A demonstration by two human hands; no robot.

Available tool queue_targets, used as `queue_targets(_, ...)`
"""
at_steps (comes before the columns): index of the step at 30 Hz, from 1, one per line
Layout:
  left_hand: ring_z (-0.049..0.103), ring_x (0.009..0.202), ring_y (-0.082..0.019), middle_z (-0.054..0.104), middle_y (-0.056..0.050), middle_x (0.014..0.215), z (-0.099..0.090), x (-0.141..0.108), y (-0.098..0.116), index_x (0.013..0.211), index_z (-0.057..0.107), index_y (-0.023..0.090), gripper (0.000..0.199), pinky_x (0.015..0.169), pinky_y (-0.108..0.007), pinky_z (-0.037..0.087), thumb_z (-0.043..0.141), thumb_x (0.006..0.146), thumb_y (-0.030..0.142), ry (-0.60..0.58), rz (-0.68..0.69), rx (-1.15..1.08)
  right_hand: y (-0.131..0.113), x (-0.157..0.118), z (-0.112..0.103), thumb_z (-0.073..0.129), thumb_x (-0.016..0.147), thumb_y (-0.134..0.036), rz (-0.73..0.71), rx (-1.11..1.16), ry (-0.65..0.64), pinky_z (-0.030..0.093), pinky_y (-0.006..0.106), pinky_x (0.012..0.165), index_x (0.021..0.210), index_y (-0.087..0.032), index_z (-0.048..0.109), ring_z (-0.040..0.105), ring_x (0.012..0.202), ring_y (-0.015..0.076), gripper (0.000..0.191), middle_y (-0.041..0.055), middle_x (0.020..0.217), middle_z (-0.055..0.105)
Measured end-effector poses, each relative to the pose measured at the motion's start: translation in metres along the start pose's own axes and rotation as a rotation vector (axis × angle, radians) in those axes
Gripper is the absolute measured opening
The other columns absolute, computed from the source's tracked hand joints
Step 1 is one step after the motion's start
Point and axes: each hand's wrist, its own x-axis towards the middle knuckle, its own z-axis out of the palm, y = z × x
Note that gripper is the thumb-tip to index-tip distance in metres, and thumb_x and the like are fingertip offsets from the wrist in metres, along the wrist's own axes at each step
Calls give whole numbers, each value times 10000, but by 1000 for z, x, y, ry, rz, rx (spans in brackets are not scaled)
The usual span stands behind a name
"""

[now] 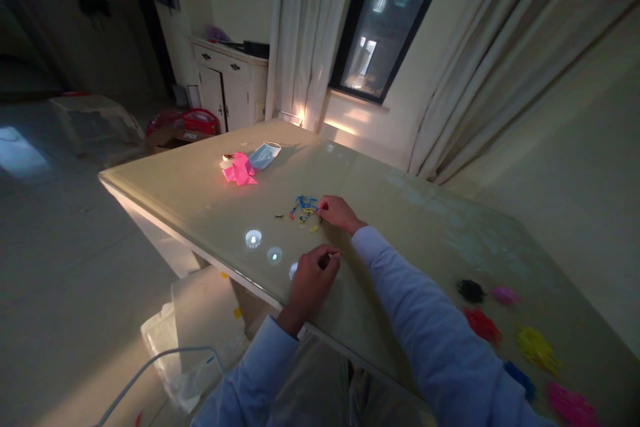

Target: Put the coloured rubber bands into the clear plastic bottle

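Sleeves [425, 317], pale blue, two: long, both forearms reaching inward from the near edge.

Surface [165, 170], one: broad, pale, glossy, bearing all items below.

Right hand [342, 214], one: stretched farther out than its fellow, beside the mixed cluster. Grip: fingertips drawn close at the cluster's right edge; whether a piece is caught between them cannot be told. Low posture presumably suits such slight pieces.

Left hand [313, 280], one: nearer the body, over the near edge of the surface. Grip: thumb and forefinger curled toward each other; cannot tell whether they meet or hold anything. Apparently kept in front of the chest, convenient to the other hand.

Face mask [265, 155], blue, one: lying beyond the cluster, seemingly out of the way.

Pink folded item [241, 170], one: just beside the mask.

Mixed cluster [303, 202], one: small thin pieces, blue, yellow, red and dark, loosely spread before the right hand, probably for easy picking.

Single-colour heaps [537, 349], six: black, red, yellow, blue, two pinks; at the person's right, likely parted to keep colours distinct.

Dark loose piece [279, 216], one: left of the cluster, apart.
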Motion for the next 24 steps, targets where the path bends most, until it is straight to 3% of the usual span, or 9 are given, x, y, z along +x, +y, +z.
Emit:
queue_targets(12, 500, 552, -121, 592, 21, 595, 0, 0, -1, 842, 740, 165, 235, 553, -238, 347, 572, 834, 329, 17, 36, 45, 3, -7, 0, 629, 818, -154, -17, 117, 24, 398, 223, 676, 769, -176, 722, 608, 753, 148, 107, 37, 824, 732)
queue_targets(24, 530, 552, -130, 610, 16, 595, 2, 3, -4, 837, 737, 167, 246, 559, -242, 356, 563, 844, 340, 35, 62, 119, 5, -22, -9, 612, 791, -130, 79, 313, 128, 417, 211, 629, 747, -162, 659, 590, 657, 123, 72, 23, 777, 700)
